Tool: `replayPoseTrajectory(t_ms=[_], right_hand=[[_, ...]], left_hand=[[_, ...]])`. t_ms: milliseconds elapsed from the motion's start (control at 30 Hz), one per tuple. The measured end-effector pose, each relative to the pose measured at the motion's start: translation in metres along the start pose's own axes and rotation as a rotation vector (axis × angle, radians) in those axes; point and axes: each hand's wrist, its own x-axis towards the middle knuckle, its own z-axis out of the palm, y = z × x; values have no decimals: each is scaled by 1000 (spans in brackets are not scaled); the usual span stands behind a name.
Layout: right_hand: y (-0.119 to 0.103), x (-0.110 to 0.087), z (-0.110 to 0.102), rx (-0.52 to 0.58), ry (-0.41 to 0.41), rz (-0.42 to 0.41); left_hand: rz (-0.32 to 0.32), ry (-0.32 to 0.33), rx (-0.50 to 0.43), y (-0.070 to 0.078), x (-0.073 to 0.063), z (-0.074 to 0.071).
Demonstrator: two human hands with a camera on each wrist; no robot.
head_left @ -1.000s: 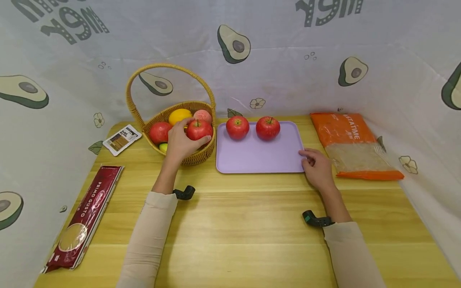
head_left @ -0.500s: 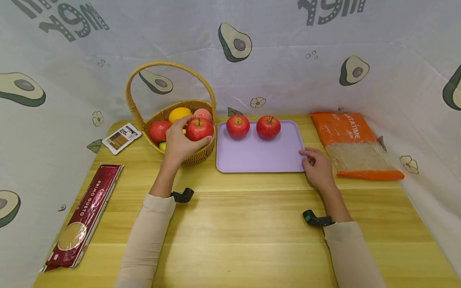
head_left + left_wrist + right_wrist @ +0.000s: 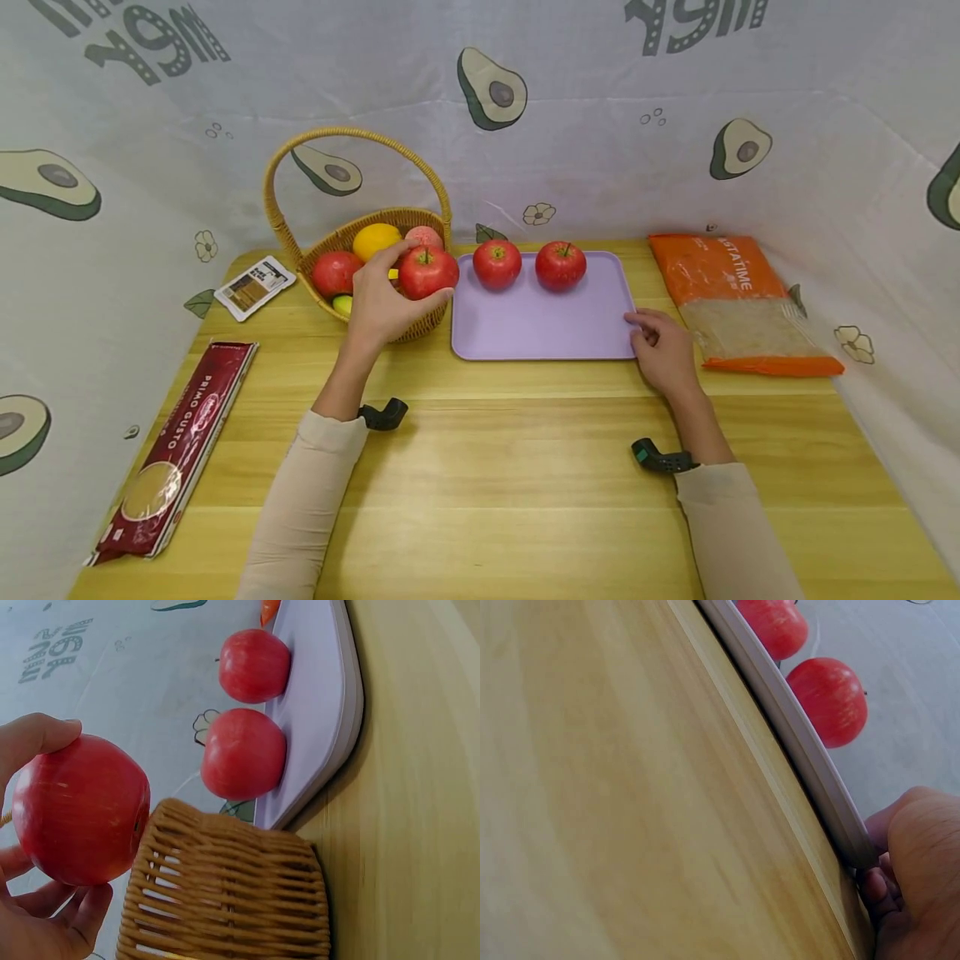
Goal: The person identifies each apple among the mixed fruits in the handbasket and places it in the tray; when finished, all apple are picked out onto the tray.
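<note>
My left hand (image 3: 382, 304) holds a red apple (image 3: 428, 272) between thumb and fingers, above the right rim of the wicker basket (image 3: 358, 225). In the left wrist view that apple (image 3: 82, 810) is clear of the basket weave (image 3: 225, 892), its lower side near the rim. Two more red apples, one on the left (image 3: 497, 264) and one on the right (image 3: 560, 266), sit along the back of the lilac tray (image 3: 540, 329). At the tray's right edge, near the front corner, my right hand (image 3: 666, 350) pinches the rim; the right wrist view shows the fingers (image 3: 877, 885) at that corner.
Inside the basket lie a yellow fruit (image 3: 377, 242), a pink fruit (image 3: 424, 237) and a red fruit (image 3: 336, 274); its tall handle (image 3: 352, 132) arches above. An orange noodle bag (image 3: 738, 304) is at right. A dark red pasta pack (image 3: 176, 450) and small white packet (image 3: 255, 288) lie left.
My left hand has lifted the apple slightly out of the basket and moved it right, over the rim. The right hand stays at the tray's edge.
</note>
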Motion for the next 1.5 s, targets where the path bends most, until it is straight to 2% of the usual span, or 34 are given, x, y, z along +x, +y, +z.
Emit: replayPoseTrajectory(t_ms=[200,333,567,1067,1500], right_hand=[[3,1,1,0,10,-2],[3,0,2,-3,10,1],[1,-1,1,2,4,-4],[3,0,3,9,11,-10],[5,1,3,4,0,9]], left_hand=[[70,-14,-14,7,-1,11],[91,-29,-39,9,-2,19],[84,-77,-58,16,-3,30],[107,-176,-14,23,-7,56],[59,-273,21,20,-13,78]])
